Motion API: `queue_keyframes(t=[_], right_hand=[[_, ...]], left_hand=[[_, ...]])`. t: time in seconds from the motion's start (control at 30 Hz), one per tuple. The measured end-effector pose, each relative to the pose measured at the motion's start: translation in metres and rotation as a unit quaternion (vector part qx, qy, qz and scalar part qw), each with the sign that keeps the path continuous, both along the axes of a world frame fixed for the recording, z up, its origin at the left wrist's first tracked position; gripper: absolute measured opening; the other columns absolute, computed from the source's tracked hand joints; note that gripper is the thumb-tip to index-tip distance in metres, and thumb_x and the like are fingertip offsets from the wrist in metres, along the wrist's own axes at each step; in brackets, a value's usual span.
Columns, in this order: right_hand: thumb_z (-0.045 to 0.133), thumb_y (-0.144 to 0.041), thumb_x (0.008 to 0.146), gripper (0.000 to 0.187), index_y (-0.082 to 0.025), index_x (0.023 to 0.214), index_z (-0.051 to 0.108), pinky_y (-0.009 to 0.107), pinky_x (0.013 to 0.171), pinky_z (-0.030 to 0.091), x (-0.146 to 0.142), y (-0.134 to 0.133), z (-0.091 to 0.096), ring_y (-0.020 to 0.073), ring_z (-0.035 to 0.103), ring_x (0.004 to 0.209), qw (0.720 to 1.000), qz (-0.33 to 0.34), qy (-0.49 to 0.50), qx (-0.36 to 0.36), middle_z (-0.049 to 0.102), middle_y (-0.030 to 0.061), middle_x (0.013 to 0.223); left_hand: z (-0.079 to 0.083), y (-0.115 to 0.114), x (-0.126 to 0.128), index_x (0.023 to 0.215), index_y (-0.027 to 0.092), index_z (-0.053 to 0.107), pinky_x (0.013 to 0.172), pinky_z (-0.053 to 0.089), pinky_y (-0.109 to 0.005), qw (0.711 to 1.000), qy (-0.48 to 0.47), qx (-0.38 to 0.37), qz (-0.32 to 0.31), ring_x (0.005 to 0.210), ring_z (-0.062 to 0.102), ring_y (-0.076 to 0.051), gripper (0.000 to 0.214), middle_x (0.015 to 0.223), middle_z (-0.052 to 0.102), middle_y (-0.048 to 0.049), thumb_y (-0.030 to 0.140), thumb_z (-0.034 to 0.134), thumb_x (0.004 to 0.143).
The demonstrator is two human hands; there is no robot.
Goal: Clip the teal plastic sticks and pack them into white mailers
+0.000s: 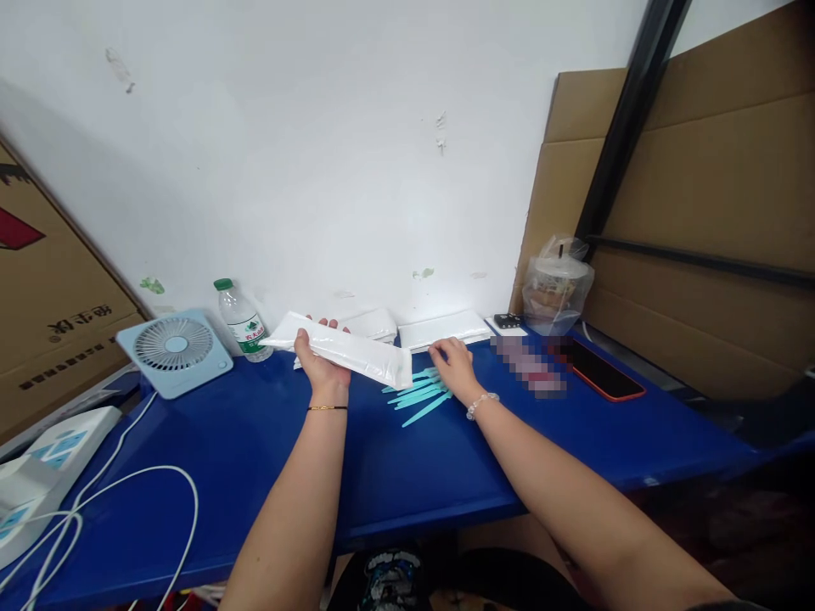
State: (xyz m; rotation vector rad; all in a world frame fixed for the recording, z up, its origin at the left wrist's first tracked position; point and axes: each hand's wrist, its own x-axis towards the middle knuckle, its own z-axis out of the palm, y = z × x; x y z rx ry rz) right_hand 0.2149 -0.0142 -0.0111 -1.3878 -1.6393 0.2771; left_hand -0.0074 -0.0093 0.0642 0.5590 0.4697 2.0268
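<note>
A long white plastic packet [347, 350] lies slanted across my left hand [322, 361], the thumb pressed over its top and the fingers behind it. Over the blue table, my right hand [453, 365] is bent down with its fingers curled together. Several slim teal plastic sticks with pointed ends [421, 397] fan out on the table beside and partly under that hand. What the right fingertips hold, if anything, is hidden. Against the wall lie more white packets [446, 329], just behind my right hand.
On the left are a light blue fan [175, 348], a water bottle [240, 318] and a power strip [57, 467] with loose white cables [191, 501]. To the right lie a phone [604, 369] and a bagged drink cup [553, 288]. Cardboard [713, 187] stands at the right side.
</note>
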Motion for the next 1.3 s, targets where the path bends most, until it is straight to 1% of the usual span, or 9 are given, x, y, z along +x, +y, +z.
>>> queue_keyframes(t=[0.1,0.2,0.33,0.73,0.87,1.0,1.07,1.13,1.3], right_hand=[[0.055,-0.037,0.084,0.018,-0.024,0.086,0.066,0.031,0.085,0.038,-0.006,-0.008,0.012,0.0195,0.051,0.096,0.983,0.132,0.129,0.009,0.058,0.0037,0.095],[0.065,-0.036,0.075,0.016,-0.023,0.084,0.068,0.031,0.089,0.037,-0.019,-0.016,0.020,0.0206,0.050,0.103,0.970,0.197,0.141,-0.034,0.056,0.0040,0.102],[0.069,-0.032,0.069,0.016,-0.020,0.079,0.068,0.033,0.091,0.037,-0.027,-0.019,0.022,0.0212,0.051,0.105,0.960,0.212,0.156,-0.093,0.054,0.0044,0.108],[0.070,-0.028,0.065,0.015,-0.021,0.079,0.070,0.030,0.088,0.039,-0.028,-0.024,0.027,0.0203,0.053,0.101,0.947,0.259,0.154,-0.108,0.055,0.0038,0.111],[0.071,-0.031,0.066,0.014,-0.019,0.072,0.071,0.029,0.085,0.040,-0.018,-0.020,0.028,0.0205,0.056,0.098,0.920,0.275,0.228,-0.159,0.061,0.0037,0.106],[0.073,-0.031,0.064,0.017,-0.017,0.073,0.071,0.026,0.069,0.042,0.014,-0.007,0.029,0.0165,0.058,0.075,0.910,0.237,0.266,-0.212,0.067,0.0022,0.076],[0.072,-0.031,0.065,0.016,-0.016,0.072,0.069,0.024,0.063,0.041,0.031,-0.001,0.029,0.0133,0.055,0.063,0.917,0.211,0.266,-0.208,0.065,0.0009,0.067],[0.070,-0.030,0.066,0.015,-0.015,0.070,0.068,0.023,0.059,0.040,0.044,0.004,0.030,0.0110,0.052,0.057,0.922,0.199,0.263,-0.204,0.066,0.0011,0.067],[0.069,-0.032,0.068,0.018,-0.015,0.067,0.067,0.021,0.053,0.035,0.059,0.009,0.028,0.0082,0.048,0.050,0.933,0.165,0.252,-0.200,0.065,0.0009,0.063]], left_hand=[[-0.005,0.001,0.003,0.096,0.025,0.055,0.078,0.049,-0.034,1.000,-0.022,-0.014,0.002,0.083,0.061,-0.015,0.036,0.086,0.059,0.0003,0.051,0.053,0.070],[-0.003,-0.001,0.009,0.093,0.024,0.055,0.079,0.048,-0.034,0.999,-0.040,0.002,-0.007,0.081,0.060,-0.015,0.034,0.082,0.058,0.0009,0.050,0.052,0.071],[0.000,-0.004,0.015,0.093,0.024,0.056,0.080,0.048,-0.033,0.998,-0.044,0.038,-0.031,0.079,0.060,-0.013,0.034,0.080,0.059,0.0018,0.050,0.051,0.072],[0.001,-0.006,0.019,0.092,0.023,0.057,0.079,0.047,-0.033,0.996,-0.053,0.044,-0.048,0.076,0.060,-0.013,0.034,0.078,0.059,0.0020,0.049,0.051,0.072],[0.016,-0.005,0.004,0.095,0.023,0.057,0.070,0.047,-0.028,1.000,-0.005,0.028,0.002,0.072,0.060,-0.013,0.037,0.081,0.059,0.0004,0.050,0.051,0.070],[0.044,-0.002,-0.037,0.099,0.022,0.058,0.071,0.046,-0.026,0.990,0.087,0.053,0.101,0.070,0.059,-0.012,0.041,0.084,0.061,-0.0002,0.049,0.056,0.068],[0.051,-0.001,-0.060,0.097,0.020,0.059,0.071,0.046,-0.026,0.966,0.216,0.053,0.135,0.069,0.059,-0.013,0.042,0.083,0.062,-0.0004,0.045,0.064,0.064],[0.045,-0.002,-0.079,0.092,0.018,0.061,0.070,0.047,-0.026,0.906,0.400,0.032,0.134,0.069,0.060,-0.015,0.046,0.079,0.063,-0.0009,0.042,0.074,0.056],[-0.008,-0.012,-0.095,0.087,0.020,0.067,0.068,0.048,-0.032,0.672,0.739,-0.046,-0.021,0.069,0.063,-0.025,0.060,0.076,0.067,-0.0040,0.044,0.082,0.034]])
